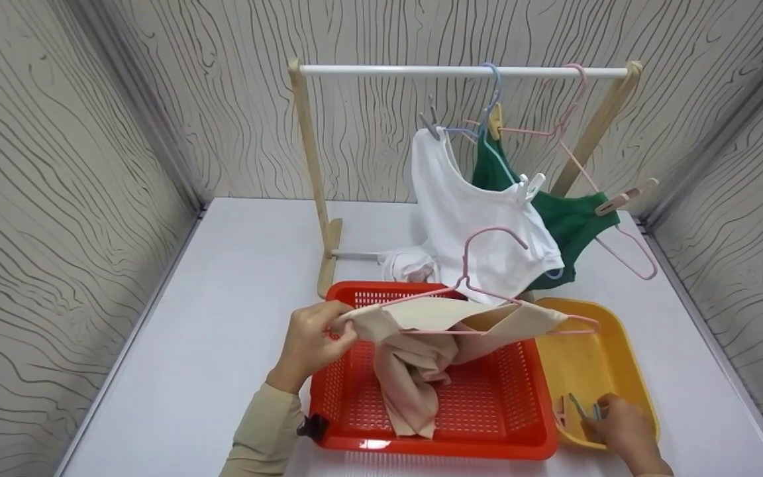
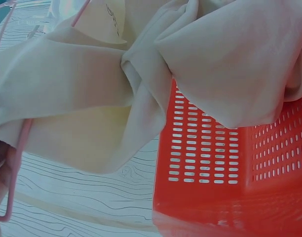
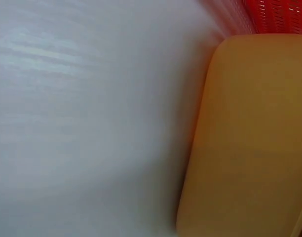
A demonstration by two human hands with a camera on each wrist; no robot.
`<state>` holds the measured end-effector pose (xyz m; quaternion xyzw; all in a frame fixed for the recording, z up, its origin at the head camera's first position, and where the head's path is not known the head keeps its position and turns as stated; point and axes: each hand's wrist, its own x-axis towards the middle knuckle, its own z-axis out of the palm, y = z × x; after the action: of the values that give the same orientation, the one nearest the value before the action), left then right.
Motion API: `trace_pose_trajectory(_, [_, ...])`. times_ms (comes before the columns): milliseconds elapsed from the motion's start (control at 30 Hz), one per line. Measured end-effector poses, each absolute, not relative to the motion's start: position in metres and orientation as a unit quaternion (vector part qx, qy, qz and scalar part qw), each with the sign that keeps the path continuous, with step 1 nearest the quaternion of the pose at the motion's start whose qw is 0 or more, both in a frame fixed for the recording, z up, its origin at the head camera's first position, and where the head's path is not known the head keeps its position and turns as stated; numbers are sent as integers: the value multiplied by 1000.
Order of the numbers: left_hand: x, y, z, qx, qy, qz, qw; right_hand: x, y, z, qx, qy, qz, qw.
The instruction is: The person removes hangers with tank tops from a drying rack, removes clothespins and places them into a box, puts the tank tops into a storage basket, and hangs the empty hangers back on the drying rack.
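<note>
My left hand point(image 1: 312, 338) pinches one shoulder of a beige top point(image 1: 414, 315) together with the end of a pink hanger point(image 1: 466, 265). The hanger runs through the top, its hook upward and its right end sticking out past the other shoulder. Below, the cloth hangs bunched over the red basket point(image 1: 540, 444). In the left wrist view, the beige cloth point(image 2: 67, 79) is draped beside the pink hanger bar point(image 2: 20, 158). Inside the yellow basin point(image 1: 607, 331), my right hand point(image 1: 630, 427) curls its fingers at a teal clothespin point(image 1: 597, 411). The right wrist view hides that hand.
Behind the basket stands a rack with a white rail point(image 1: 388, 69). A white top point(image 1: 467, 218) and a green top point(image 1: 563, 218) hang there on hangers with clothespins. A white cloth point(image 1: 411, 265) lies behind the basket. A dark clip point(image 1: 314, 426) sits at its left corner.
</note>
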<state>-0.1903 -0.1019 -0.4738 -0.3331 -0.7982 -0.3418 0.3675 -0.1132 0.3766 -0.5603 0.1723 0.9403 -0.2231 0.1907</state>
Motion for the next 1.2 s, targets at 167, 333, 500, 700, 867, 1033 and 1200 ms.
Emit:
trace_pose_trajectory(167, [-190,-102,-474,-332,-799,-344,365,-114,376,-559,182,937,-222,199])
trace_pose_trajectory(333, [-190,-102,-474,-331,-800,-342,366,-112,376,-556,173,941,-226,181])
trace_pose_trajectory(500, [-190,-101,-474,-329,-799,-339,372,-109,375,-550,149,954,-222,137])
trace_pose_trajectory(700, [-190,-101,-475,-329,-797,-344,371,-110,367,-534,152,955,-230,112])
trace_pose_trajectory(867, [-190,-101,-475,-331,-794,-346,375,-107,357,-517,133,962,-238,35])
trace_pose_trajectory(1033, [-190,-100,-474,-332,-794,-344,374,-101,343,-499,114,962,-242,-58])
trace_pose_trajectory(1200, [-189,-100,-474,-334,-795,-343,374,-98,327,-482,83,948,-249,-178])
